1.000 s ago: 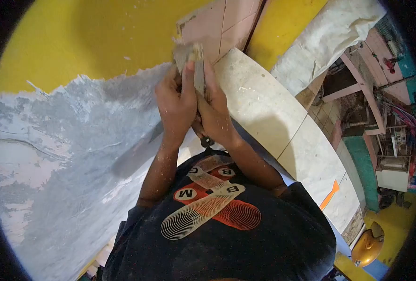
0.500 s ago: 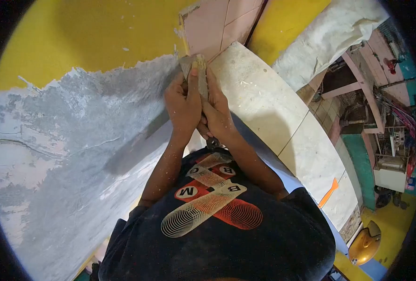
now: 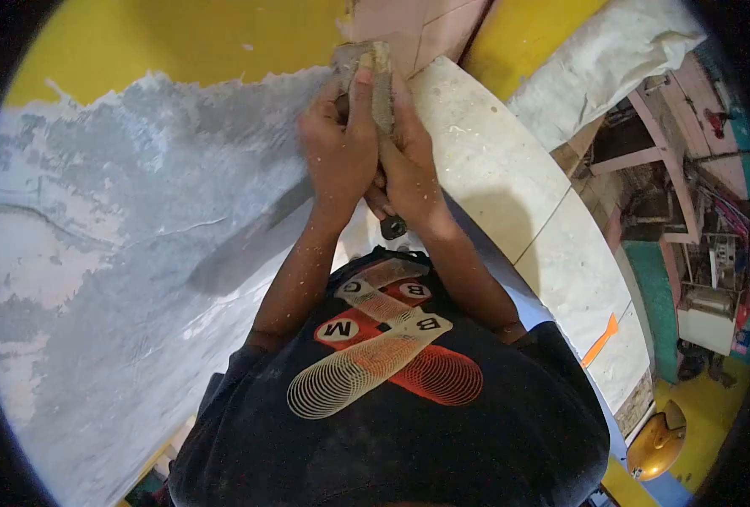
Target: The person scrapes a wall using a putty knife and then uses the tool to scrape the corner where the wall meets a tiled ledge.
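Observation:
Both hands are together in front of the chest, wrapped round one scraper-like tool (image 3: 381, 93) with a broad, dusty grey head and a dark round handle end. My left hand (image 3: 341, 156) closes on it from the left, its thumb laid along the head. On the other side, my right hand (image 3: 410, 173) grips it too, its fingers partly hidden. The tool's head is up near the border of the yellow paint and the pink tiles; whether it touches the wall I cannot tell. Beside the hands, the wall (image 3: 180, 152) shows rough grey where paint is gone.
A pale tiled ledge (image 3: 510, 177) with small flakes curves along the right, bearing an orange tool (image 3: 600, 340). Beyond it are a whitish sheet (image 3: 594, 72), a shelf frame (image 3: 666, 152) with clutter, and a golden rounded object (image 3: 658, 446) at the lower right.
Both hands and the tool have moved up and slightly right in the view, away from the chest. More of the dark handle end shows below the hands. The view itself has shifted a little.

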The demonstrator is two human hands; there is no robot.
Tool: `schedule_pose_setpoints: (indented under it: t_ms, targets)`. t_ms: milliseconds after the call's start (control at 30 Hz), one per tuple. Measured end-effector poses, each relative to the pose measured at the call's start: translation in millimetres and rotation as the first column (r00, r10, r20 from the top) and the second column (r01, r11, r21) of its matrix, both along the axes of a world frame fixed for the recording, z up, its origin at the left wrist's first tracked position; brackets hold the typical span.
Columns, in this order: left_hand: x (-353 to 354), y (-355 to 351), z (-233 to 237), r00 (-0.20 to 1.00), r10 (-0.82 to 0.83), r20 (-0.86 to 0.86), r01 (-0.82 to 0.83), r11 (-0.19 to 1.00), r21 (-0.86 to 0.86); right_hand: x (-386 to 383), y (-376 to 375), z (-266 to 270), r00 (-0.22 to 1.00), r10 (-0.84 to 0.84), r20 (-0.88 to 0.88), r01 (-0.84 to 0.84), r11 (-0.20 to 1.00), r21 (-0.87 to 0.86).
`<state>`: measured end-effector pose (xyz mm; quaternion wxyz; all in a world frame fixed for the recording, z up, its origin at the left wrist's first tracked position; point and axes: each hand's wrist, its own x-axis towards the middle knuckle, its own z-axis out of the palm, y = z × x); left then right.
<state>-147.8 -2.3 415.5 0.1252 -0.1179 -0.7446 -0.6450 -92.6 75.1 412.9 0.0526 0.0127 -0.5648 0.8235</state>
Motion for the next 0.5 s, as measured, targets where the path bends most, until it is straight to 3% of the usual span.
schedule_pose_setpoints:
  t_ms: [100, 133, 333, 400, 500]
  targets:
    - [4, -5, -7, 0.999, -0.006, 0.047, 0.005, 1.0, 0.016, -7, -6, -10, 0.994, -0.05, -0.094, 0.059, 0.994, 0.096]
    - [5, -4, -7, 0.994, -0.01, 0.106, 0.011, 1.0, -0.011, -6, -7, -16, 0.996, -0.055, -0.068, 0.061, 0.995, 0.076]
    - [2, -3, 19, 0.994, -0.073, 0.081, 0.07, 0.997, 0.038, 0, -6, 4, 0.999, -0.03, 0.011, 0.03, 0.999, -0.042]
    - [2, -6, 9, 0.996, -0.056, 0.064, 0.054, 0.998, 0.037, -4, -7, 2, 0.994, -0.067, -0.081, 0.075, 0.992, 0.105]
    - [-2, -5, 5, 0.999, -0.037, 0.036, 0.037, 0.999, 0.019, -1, -7, 0, 1.0, -0.003, -0.029, 0.003, 1.0, 0.008]
